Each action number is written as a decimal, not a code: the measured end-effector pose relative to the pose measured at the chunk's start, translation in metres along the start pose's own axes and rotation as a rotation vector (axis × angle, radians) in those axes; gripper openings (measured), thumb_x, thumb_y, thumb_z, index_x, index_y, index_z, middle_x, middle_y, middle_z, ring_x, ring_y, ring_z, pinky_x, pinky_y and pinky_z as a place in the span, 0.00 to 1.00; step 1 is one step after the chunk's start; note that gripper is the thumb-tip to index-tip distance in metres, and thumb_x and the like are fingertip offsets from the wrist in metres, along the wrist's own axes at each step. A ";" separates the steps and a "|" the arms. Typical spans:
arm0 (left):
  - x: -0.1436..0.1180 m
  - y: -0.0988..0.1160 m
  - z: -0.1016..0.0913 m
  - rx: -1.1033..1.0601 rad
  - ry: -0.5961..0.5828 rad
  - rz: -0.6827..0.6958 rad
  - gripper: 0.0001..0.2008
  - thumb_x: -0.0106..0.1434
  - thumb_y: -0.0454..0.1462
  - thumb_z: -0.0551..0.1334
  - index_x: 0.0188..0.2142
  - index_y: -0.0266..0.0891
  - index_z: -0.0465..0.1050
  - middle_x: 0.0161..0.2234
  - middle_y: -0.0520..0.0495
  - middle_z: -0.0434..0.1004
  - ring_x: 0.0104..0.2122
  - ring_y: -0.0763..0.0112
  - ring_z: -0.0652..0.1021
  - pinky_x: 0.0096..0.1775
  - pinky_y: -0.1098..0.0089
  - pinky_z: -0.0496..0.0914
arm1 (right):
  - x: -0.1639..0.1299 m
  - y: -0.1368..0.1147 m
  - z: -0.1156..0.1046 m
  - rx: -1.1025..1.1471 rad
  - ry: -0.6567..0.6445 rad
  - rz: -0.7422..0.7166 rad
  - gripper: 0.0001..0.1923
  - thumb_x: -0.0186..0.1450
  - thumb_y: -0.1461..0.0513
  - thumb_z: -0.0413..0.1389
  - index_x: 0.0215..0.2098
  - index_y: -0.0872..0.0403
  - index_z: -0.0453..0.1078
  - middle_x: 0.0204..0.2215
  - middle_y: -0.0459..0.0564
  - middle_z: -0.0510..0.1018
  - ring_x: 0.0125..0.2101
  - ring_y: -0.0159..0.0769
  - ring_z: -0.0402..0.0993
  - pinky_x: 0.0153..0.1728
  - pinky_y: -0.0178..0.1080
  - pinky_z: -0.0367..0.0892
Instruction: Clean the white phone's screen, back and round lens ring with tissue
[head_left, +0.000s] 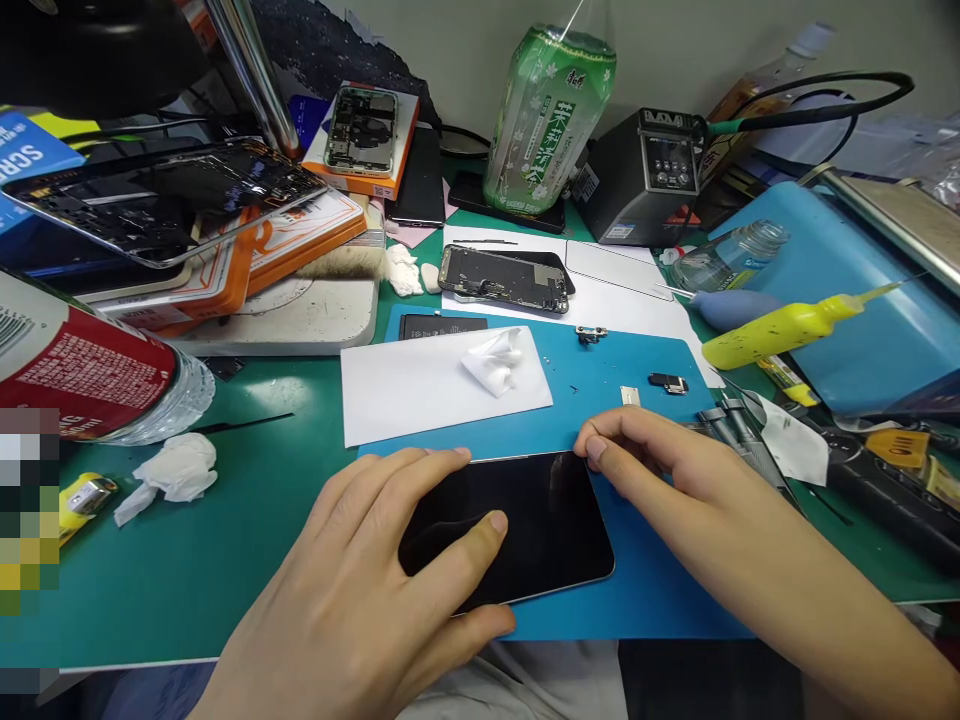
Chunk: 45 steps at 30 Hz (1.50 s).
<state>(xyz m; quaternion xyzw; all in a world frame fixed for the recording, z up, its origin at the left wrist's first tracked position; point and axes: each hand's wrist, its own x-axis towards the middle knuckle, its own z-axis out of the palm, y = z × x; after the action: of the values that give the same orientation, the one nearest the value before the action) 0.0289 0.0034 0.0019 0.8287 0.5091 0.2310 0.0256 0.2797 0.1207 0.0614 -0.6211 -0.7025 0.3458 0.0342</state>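
Centrally, a black phone [517, 525] lies screen-up on a blue mat [645, 590] on the green tabletop [187, 570]. Left hand [375, 590] rests flat on the phone's left part, fingers spread, thumb on the glass, its grip open. Right hand [660, 470] touches the phone's upper right corner with curled fingertips; whether that grip pinches is unclear. Just behind lie white paper [420, 385] and a crumpled tissue [495, 360]

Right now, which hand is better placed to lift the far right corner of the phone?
The right hand. Its fingertips already touch the far right corner of the phone, while the left hand lies flat across the phone's left part, pressing it onto the blue mat.
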 end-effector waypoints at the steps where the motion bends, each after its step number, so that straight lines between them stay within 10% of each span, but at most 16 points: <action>1: 0.000 0.000 0.000 0.000 0.002 0.002 0.20 0.73 0.44 0.68 0.62 0.49 0.75 0.66 0.36 0.67 0.66 0.49 0.68 0.59 0.46 0.72 | 0.000 0.000 0.000 -0.001 0.005 0.000 0.20 0.73 0.40 0.49 0.40 0.41 0.74 0.40 0.43 0.82 0.44 0.44 0.76 0.44 0.47 0.66; 45: 0.000 0.001 0.000 -0.009 -0.001 0.000 0.20 0.72 0.45 0.68 0.61 0.49 0.75 0.65 0.36 0.67 0.65 0.48 0.68 0.58 0.45 0.74 | -0.002 -0.001 -0.001 0.000 0.034 -0.001 0.20 0.73 0.42 0.49 0.39 0.42 0.75 0.37 0.44 0.82 0.40 0.43 0.77 0.38 0.43 0.67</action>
<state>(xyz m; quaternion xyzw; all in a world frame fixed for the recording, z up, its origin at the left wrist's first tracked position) 0.0295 0.0032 0.0025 0.8287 0.5080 0.2330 0.0294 0.2799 0.1193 0.0631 -0.6264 -0.7022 0.3352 0.0462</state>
